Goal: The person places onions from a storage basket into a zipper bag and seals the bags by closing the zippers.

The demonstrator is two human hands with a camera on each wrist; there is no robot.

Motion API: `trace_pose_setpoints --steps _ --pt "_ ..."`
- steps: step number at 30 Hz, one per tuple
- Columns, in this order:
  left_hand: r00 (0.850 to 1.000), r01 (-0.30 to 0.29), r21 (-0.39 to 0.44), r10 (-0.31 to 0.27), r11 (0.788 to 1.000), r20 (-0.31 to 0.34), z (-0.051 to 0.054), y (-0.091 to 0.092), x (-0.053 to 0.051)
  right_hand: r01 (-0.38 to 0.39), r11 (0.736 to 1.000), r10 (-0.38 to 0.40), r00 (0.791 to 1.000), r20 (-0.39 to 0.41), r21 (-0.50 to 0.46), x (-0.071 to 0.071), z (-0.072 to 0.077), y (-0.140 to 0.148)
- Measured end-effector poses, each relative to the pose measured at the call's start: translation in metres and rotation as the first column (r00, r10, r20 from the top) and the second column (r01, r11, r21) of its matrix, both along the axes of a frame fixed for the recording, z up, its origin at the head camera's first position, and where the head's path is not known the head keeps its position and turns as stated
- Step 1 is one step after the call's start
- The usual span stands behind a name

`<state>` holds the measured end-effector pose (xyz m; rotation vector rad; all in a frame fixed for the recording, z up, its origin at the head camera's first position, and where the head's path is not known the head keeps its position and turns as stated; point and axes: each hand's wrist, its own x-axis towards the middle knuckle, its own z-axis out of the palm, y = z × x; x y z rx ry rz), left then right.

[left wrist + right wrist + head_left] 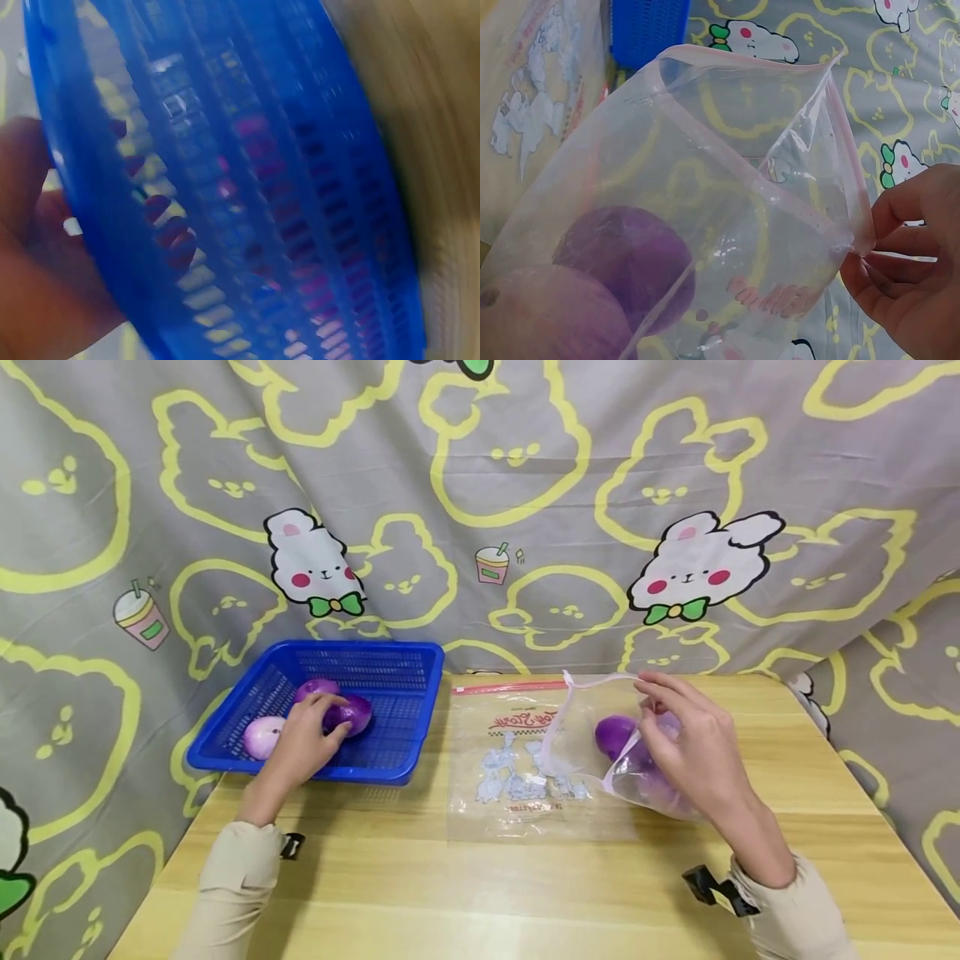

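Inside the blue basket (423, 710), my left hand (306, 733) is over a dark purple, onion-like ball (358, 714), its thumb and fingers parted. Seen through the basket wall (225, 187), the left wrist view is blurred, and the fingertips appear above the purple shapes. A paler ball (262, 737) and another purple one (315, 687) lie close by. My right hand (693, 735) pinches the mouth edge of a clear zip bag (727, 150), which gapes. Within that bag are a purple ball (630, 262) and a paler one (555, 319).
A second clear zip bag (517, 818), printed with blue figures and red lettering, lies flat between the basket and the held bag. A patterned grey curtain (465, 460) hangs behind the wooden table (420, 893).
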<state>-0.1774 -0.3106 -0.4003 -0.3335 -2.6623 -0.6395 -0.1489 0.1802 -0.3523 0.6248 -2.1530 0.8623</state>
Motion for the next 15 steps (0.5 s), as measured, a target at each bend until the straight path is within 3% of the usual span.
trace_pose_setpoints --steps 3,10,12,15 --pt "0.996 0.011 -0.007 -0.010 1.000 0.091 0.000 -0.015 -0.005 -0.002 1.000 0.002 1.000 -0.001 0.007 -0.001 0.001 -0.001" --pt "0.979 0.039 -0.049 -0.028 0.998 0.203 0.002 -0.035 -0.015 0.000 1.000 -0.001 1.000 0.016 0.021 -0.002 0.002 -0.002" --pt "0.966 0.056 -0.082 -0.033 0.995 0.256 0.002 -0.038 -0.016 0.002 1.000 -0.003 1.000 0.018 0.021 -0.001 0.002 -0.001" --pt "0.932 0.087 -0.130 -0.034 0.988 0.361 0.001 -0.042 -0.016 0.005 1.000 -0.005 1.000 0.021 0.025 0.000 0.001 0.000"
